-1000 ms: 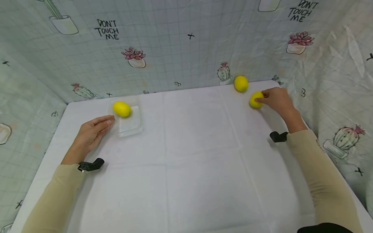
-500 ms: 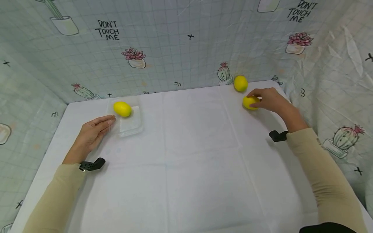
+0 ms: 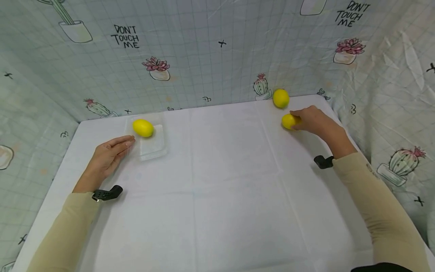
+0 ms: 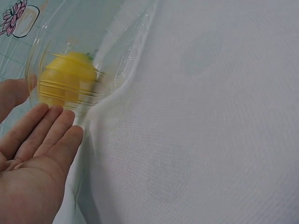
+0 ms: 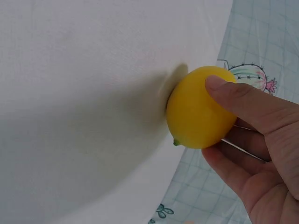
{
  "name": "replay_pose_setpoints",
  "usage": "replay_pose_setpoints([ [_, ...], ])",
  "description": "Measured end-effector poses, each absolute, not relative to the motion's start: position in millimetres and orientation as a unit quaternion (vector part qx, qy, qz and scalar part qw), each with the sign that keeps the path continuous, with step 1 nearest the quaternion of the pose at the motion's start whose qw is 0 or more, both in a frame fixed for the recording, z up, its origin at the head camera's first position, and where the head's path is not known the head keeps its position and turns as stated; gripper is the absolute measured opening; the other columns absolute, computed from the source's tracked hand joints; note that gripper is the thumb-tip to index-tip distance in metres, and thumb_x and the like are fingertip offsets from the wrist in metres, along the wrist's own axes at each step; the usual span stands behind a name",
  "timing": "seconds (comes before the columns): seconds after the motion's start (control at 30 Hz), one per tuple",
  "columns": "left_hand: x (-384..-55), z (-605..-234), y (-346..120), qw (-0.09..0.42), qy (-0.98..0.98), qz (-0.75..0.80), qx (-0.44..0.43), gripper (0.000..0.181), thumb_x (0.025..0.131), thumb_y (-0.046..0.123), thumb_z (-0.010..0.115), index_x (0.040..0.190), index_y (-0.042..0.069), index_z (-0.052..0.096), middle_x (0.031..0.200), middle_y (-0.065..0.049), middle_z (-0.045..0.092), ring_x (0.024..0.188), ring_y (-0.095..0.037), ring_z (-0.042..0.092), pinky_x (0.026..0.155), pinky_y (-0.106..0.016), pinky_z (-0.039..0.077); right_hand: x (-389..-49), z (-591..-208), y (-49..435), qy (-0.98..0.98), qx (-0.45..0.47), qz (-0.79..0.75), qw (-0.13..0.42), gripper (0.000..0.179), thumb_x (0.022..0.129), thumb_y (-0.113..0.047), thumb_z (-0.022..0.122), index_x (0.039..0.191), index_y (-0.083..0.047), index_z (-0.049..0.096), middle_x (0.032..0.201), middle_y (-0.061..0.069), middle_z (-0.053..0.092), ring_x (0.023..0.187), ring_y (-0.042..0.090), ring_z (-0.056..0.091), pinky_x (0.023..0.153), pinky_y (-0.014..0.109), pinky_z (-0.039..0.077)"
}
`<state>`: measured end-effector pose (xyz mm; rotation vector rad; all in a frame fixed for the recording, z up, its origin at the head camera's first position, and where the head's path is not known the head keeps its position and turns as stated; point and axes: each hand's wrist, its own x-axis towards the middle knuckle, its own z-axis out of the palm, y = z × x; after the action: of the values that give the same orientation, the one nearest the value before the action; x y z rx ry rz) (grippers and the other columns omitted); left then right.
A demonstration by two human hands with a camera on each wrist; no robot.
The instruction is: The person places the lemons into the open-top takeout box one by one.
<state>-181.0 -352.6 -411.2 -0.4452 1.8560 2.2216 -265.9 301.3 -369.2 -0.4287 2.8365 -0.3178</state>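
My right hand (image 3: 317,122) grips a yellow lemon (image 5: 196,112) near the table's far right corner. In the right wrist view the thumb lies on one side of it, the fingers come from the other, and its small green tip shows. A second lemon (image 3: 281,98) stands just behind, at the far edge. On the left is a clear plastic container (image 3: 154,145) with another lemon (image 3: 143,128) in it. My left hand (image 3: 108,158) is at the container's near left side, fingers straight with their tips right at its wall; the lemon shows through the plastic in the left wrist view.
A white cloth covers the table (image 3: 234,189). Behind it and along both sides hang printed curtains (image 3: 204,68) with cactus drawings, and the back one meets the far table edge. Each wrist carries a black strapped device (image 3: 108,192).
My right hand has shifted a little left and toward me with the lemon, and its fingers have changed their place on it. My left hand and the container stay nearly still.
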Motion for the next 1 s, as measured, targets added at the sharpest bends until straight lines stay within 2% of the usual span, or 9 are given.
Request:
replay_pose_setpoints([
  [0.13, -181.0, -411.3, -353.5, 0.105, 0.629, 0.755, -0.152, 0.049, 0.091, 0.014, 0.077, 0.138, 0.014, 0.064, 0.127, 0.011, 0.068, 0.119, -0.003, 0.062, 0.101, -0.018, 0.050, -264.0, -370.4, 298.0, 0.975, -0.147, -0.116, 0.120, 0.054, 0.095, -0.010, 0.073, 0.141, 0.008, 0.052, 0.136, 0.032, 0.056, 0.116, 0.045, 0.054, 0.108, 0.061, 0.043],
  [0.43, -181.1, -411.1, -352.4, 0.106, 0.633, 0.752, -0.148, 0.053, 0.091, 0.015, 0.077, 0.142, 0.012, 0.061, 0.129, 0.011, 0.067, 0.120, -0.002, 0.062, 0.102, -0.018, 0.049, -261.2, -370.0, 295.5, 0.977, -0.130, -0.116, 0.126, 0.053, 0.094, -0.016, 0.074, 0.139, 0.004, 0.054, 0.127, 0.031, 0.060, 0.105, 0.042, 0.055, 0.103, 0.061, 0.046],
  [0.67, -179.9, -411.4, -352.2, 0.104, 0.633, 0.752, -0.152, 0.047, 0.091, 0.015, 0.077, 0.137, 0.014, 0.066, 0.125, 0.012, 0.070, 0.118, -0.002, 0.063, 0.100, -0.018, 0.051, -252.8, -370.0, 288.4, 0.975, -0.159, -0.120, 0.099, 0.059, 0.093, -0.018, 0.077, 0.144, 0.002, 0.054, 0.132, 0.030, 0.061, 0.110, 0.042, 0.058, 0.103, 0.058, 0.048],
  [0.87, -179.9, -411.3, -351.6, 0.103, 0.631, 0.755, -0.145, 0.049, 0.091, 0.014, 0.077, 0.138, 0.014, 0.064, 0.127, 0.011, 0.069, 0.118, -0.002, 0.062, 0.101, -0.018, 0.050, -245.9, -367.6, 273.3, 0.970, -0.185, -0.138, 0.071, 0.059, 0.092, -0.019, 0.078, 0.144, -0.003, 0.056, 0.123, 0.025, 0.068, 0.090, 0.033, 0.057, 0.086, 0.048, 0.054],
  [0.93, -179.9, -411.1, -351.5, 0.104, 0.629, 0.756, -0.145, 0.049, 0.091, 0.014, 0.077, 0.138, 0.014, 0.064, 0.126, 0.011, 0.069, 0.118, -0.001, 0.063, 0.102, -0.019, 0.049, -244.1, -365.8, 265.8, 0.968, -0.195, -0.142, 0.063, 0.059, 0.091, -0.018, 0.079, 0.143, -0.004, 0.057, 0.122, 0.023, 0.069, 0.085, 0.031, 0.055, 0.083, 0.046, 0.054],
  [1.0, -179.9, -411.1, -351.4, 0.104, 0.628, 0.757, -0.147, 0.048, 0.091, 0.013, 0.077, 0.138, 0.014, 0.065, 0.126, 0.012, 0.069, 0.118, -0.001, 0.063, 0.102, -0.019, 0.049, -242.6, -364.7, 258.0, 0.967, -0.203, -0.145, 0.054, 0.059, 0.090, -0.018, 0.080, 0.143, -0.005, 0.058, 0.125, 0.021, 0.069, 0.086, 0.030, 0.055, 0.086, 0.046, 0.056],
])
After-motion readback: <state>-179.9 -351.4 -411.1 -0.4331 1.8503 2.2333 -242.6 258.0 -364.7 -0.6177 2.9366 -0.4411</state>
